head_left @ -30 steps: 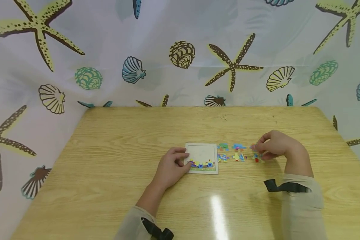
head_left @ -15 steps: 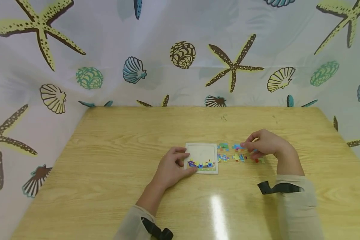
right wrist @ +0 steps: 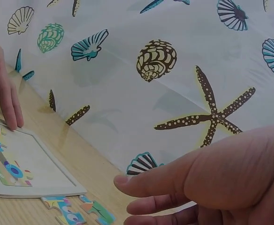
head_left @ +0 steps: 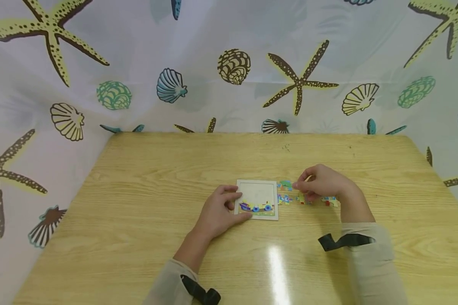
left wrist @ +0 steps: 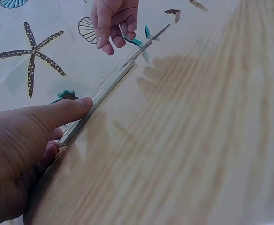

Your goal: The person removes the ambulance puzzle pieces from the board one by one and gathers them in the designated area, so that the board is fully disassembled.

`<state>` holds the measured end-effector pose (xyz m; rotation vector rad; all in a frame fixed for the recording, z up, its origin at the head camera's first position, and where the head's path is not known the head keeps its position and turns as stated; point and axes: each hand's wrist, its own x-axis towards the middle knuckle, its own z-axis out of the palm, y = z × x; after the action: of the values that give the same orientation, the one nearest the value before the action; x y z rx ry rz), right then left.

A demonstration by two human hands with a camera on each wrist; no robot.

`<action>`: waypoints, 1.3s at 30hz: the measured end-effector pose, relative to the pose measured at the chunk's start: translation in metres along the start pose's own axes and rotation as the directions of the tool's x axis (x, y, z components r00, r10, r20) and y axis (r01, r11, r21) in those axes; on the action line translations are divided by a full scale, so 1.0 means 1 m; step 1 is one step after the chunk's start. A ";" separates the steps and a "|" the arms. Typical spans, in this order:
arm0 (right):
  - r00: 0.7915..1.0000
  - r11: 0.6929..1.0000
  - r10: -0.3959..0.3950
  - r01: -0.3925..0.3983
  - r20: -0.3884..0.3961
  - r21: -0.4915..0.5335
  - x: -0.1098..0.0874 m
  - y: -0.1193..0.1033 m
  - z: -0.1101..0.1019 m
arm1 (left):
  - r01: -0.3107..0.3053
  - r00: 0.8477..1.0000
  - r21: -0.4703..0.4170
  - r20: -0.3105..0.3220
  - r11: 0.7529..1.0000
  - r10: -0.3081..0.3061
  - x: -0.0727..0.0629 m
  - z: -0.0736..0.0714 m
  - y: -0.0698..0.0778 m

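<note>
A white-framed puzzle board [head_left: 257,200] lies flat on the table, with a picture strip of a colourful vehicle with blue wheels along its near side. My left hand [head_left: 219,209] holds the board by its left near corner, thumb on the near edge and fingertips at the left edge. Over the loose jigsaw pieces, my right hand [head_left: 324,183] hovers with thumb and fingers loosely bent; a gap shows between them in the right wrist view, with nothing seen in it. A green-and-blue jigsaw piece [head_left: 285,185] lies beside the board. The hand hides some pieces behind it.
Below that piece lies another jigsaw piece [head_left: 284,199] against the board's right side, and a red-and-yellow jigsaw piece [head_left: 331,202] lies farther right. The wooden table [head_left: 156,178] ends at a hanging cloth [head_left: 198,63] printed with shells and starfish.
My right hand has moved left along the row of jigsaw pieces, uncovering the rightmost lower piece. My left thumb has slid a little right along the board's near edge.
</note>
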<state>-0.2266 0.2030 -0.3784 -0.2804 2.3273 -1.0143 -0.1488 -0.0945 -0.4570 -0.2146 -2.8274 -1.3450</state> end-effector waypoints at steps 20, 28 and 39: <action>0.999 0.998 -0.053 0.053 0.008 -0.015 0.014 -0.011 0.017 | -0.020 1.000 -0.020 -0.009 1.000 0.020 -0.002 -0.003 -0.002; 0.997 0.996 -0.081 0.080 0.005 0.032 0.014 -0.015 0.024 | -0.034 0.999 -0.024 -0.014 0.999 0.033 -0.001 -0.001 -0.003; 0.991 0.991 -0.131 0.131 0.007 0.021 0.020 -0.021 0.038 | -0.022 1.000 -0.032 -0.005 0.999 0.022 -0.001 -0.001 -0.003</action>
<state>-0.2213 0.1579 -0.3922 -0.4332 2.3142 -1.0968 -0.1486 -0.0972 -0.4582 -0.2416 -2.7924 -1.3859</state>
